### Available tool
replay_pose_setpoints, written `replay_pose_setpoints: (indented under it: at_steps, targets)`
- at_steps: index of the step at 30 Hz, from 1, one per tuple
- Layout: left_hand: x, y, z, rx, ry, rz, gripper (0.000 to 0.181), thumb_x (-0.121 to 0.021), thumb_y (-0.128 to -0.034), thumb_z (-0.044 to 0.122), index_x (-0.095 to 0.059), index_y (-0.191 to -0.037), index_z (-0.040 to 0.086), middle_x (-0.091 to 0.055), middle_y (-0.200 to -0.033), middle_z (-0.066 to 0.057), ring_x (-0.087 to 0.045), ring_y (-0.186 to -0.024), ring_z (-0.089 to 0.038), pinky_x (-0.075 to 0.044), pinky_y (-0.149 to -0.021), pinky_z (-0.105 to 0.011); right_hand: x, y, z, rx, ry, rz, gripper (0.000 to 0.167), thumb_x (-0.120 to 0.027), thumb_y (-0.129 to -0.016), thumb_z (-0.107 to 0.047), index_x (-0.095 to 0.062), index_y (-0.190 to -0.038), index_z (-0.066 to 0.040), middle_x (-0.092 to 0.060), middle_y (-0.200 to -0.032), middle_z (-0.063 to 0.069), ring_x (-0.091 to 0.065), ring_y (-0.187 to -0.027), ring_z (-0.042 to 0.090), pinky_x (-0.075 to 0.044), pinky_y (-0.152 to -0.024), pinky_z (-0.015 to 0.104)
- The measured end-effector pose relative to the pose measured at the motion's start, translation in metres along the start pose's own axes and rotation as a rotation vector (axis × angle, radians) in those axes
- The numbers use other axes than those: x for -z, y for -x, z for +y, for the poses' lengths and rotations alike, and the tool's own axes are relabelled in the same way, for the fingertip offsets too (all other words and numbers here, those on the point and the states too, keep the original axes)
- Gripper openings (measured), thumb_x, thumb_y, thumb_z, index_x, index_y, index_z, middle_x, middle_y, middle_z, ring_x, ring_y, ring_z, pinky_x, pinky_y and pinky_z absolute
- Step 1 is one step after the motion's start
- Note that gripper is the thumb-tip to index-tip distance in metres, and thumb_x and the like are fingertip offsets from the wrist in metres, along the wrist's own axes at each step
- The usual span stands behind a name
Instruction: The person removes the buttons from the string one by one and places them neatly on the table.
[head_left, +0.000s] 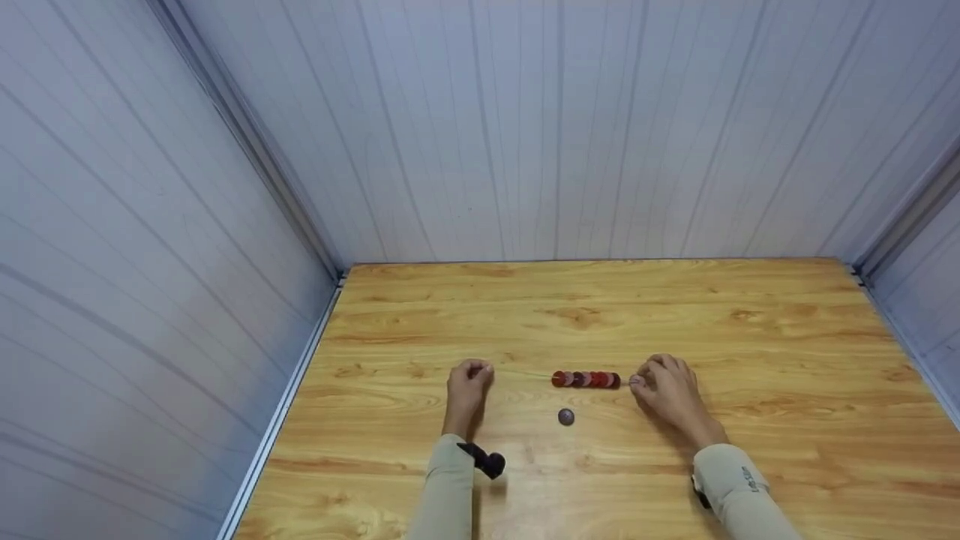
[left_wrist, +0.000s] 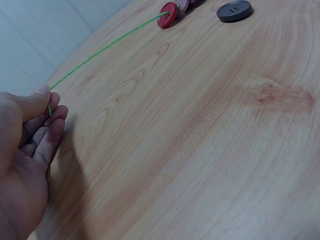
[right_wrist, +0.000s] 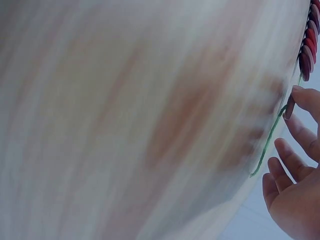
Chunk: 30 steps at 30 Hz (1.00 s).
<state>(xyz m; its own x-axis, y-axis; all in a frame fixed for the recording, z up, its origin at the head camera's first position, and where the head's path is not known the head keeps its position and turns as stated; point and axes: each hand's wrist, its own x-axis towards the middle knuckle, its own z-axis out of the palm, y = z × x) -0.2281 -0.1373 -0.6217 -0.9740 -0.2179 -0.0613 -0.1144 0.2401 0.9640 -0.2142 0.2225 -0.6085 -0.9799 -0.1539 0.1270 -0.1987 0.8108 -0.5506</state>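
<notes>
Several red, pink and dark buttons [head_left: 586, 379] overlap in a row on a green string [left_wrist: 105, 47]. My left hand [head_left: 466, 386] pinches the string's left end between thumb and fingers, and a short tail shows below the thumb. The string runs taut from there to the red button [left_wrist: 167, 15] that ends the row. At the other end, my right hand [head_left: 671, 390] pinches a single button [right_wrist: 289, 107] between thumb and index finger, a little apart from the row. Green string trails from it past the loosely spread other fingers.
A loose dark button [head_left: 566, 417] with several holes lies on the wooden table [head_left: 585, 480], nearer to me than the row. Pale panel walls [head_left: 525, 135] stand behind the table and at both sides. A black wrist mount [head_left: 487, 461] sticks out from the left sleeve.
</notes>
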Motion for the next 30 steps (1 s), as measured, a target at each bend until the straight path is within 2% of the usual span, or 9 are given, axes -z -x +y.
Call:
replay_pose_setpoints:
  at_steps: [13, 20, 30]
  targets:
    - [0.000, 0.001, 0.000, -0.037, -0.001, 0.000, 0.012, -0.063, -0.0921, 0.010, -0.067, -0.095, -0.001, -0.065, -0.086, -0.010, -0.056, -0.077, -0.014, -0.047, -0.070, -0.027, 0.008, 0.003, 0.007, -0.013, -0.003, 0.006, 0.025, -0.067, -0.089, -0.025, -0.065, -0.102, -0.004, -0.051, -0.127, 0.024, -0.039, -0.119, 0.044, -0.023, -0.101, 0.062]
    - [0.000, 0.001, 0.001, -0.027, -0.003, 0.011, 0.011, -0.063, -0.0918, 0.010, -0.067, -0.095, 0.000, -0.065, -0.088, -0.010, -0.057, -0.079, -0.015, -0.047, -0.070, -0.026, 0.011, 0.004, 0.014, -0.028, -0.005, 0.005, 0.024, -0.067, -0.090, -0.025, -0.066, -0.102, -0.005, -0.051, -0.127, 0.024, -0.038, -0.121, 0.045, -0.021, -0.101, 0.063]
    - [0.000, 0.001, 0.003, -0.010, -0.013, -0.004, 0.012, -0.062, -0.0923, 0.010, -0.068, -0.096, 0.001, -0.065, -0.089, -0.008, -0.056, -0.080, -0.015, -0.047, -0.072, -0.027, 0.015, 0.006, 0.020, -0.050, -0.006, 0.013, 0.027, -0.066, -0.090, -0.024, -0.063, -0.104, -0.002, -0.049, -0.127, 0.024, -0.034, -0.124, 0.046, -0.020, -0.102, 0.063]
